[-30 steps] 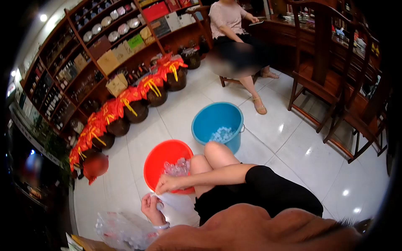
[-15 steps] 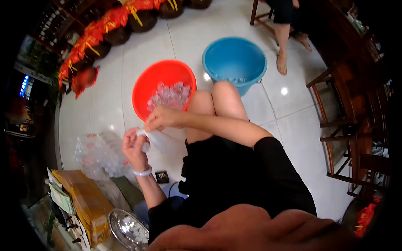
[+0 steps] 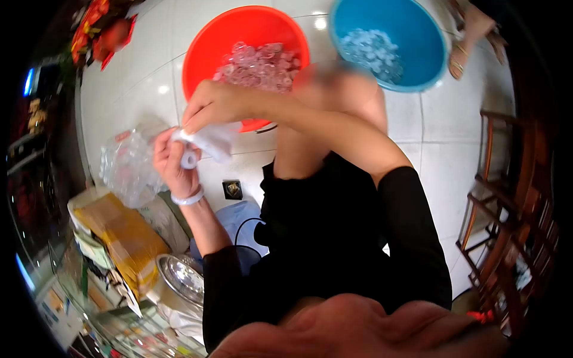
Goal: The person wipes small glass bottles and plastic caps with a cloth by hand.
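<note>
My left hand [image 3: 173, 164] is closed at the left, a pale bangle on its wrist. It grips a small translucent ring-shaped piece [image 3: 188, 159] with a round hole, held low between the fingers. My right hand [image 3: 209, 106] reaches across and pinches a thin white cloth [image 3: 212, 143], which hangs loosely beside the ring piece and touches both hands. Just beyond the hands stands a red basin [image 3: 206, 45] with a heap of clear, pinkish pieces [image 3: 256, 68]. The fingertips of my right hand are partly hidden by the cloth.
A blue bucket [image 3: 427, 42] beyond my knees holds whitish clear pieces [image 3: 373, 53]. Clear plastic bags [image 3: 131, 167] lie at the left, above a taped cardboard box [image 3: 122, 232] and a shiny metal bowl [image 3: 182, 277]. Wooden chairs [image 3: 498, 203] line the right; another person's foot [image 3: 458, 59] is near the bucket.
The view has tilted and shifted, so the basin and bucket appear higher and larger, with the bucket's contents now showing. Both hands stay together; the white cloth has bunched up closer to them.
</note>
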Available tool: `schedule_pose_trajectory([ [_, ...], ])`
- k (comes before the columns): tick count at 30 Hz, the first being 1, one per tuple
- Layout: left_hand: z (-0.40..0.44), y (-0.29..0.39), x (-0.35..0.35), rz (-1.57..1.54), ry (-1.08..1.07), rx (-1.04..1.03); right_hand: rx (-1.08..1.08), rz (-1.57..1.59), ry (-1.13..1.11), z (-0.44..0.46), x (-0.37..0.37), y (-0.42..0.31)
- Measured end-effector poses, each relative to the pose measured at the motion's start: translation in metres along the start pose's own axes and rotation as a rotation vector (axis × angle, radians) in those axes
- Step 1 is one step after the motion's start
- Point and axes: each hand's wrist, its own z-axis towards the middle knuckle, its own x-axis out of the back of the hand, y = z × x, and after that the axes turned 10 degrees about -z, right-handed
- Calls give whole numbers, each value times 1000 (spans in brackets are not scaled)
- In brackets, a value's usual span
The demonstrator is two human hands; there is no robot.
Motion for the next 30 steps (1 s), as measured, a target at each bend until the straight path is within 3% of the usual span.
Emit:
schedule_pose_trajectory([
  [1,4,-4,4,-222,-56,91,-100,144,-13,1,2,4],
  [5,25,-28,-5,-461,-11,140,-393,469,94,0,1,30],
  [9,33,-43,14,-863,-177,260,-468,631,315,1,20,22],
  [16,20,-29,8,-987,-235,285,-410,592,198,-6,15,24],
  [18,15,-23,7,-938,-245,286,-452,619,284,-6,11,19],
  [26,6,-6,0,-878,-189,269,-379,619,272,-11,17,27],
  [28,8,-10,2,-1033,-322,322,-358,595,283,-12,17,20],
  [30,9,-12,1,-1030,-318,342,-330,557,277,-14,14,10],
])
